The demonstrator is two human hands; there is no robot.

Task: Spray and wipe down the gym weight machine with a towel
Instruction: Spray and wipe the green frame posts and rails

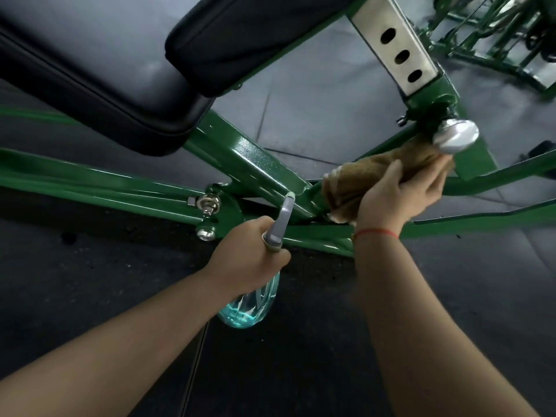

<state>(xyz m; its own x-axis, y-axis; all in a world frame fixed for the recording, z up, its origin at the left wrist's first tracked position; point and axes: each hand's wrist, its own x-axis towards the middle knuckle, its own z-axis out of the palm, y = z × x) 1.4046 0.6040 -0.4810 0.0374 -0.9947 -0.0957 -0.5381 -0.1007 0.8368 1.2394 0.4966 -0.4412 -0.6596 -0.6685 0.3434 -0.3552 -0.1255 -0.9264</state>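
Two hands at a green weight machine.
The right grip wraps the brown towel just below the silver knob; the left grip clutches the spray bottle, lower-left of that knob.

Grey rubber floor tiles lay beyond the grip of the right hand, with a straight seam up and to the left of that grip. A darker, speckled floor section lay below the grip, with a small dark spot far to its left. A red cord bracelet circled the wrist just below the grip. A second green metal frame stood well beyond the grip, up and right. A dark object, too cropped to identify, sat to the grip's right.
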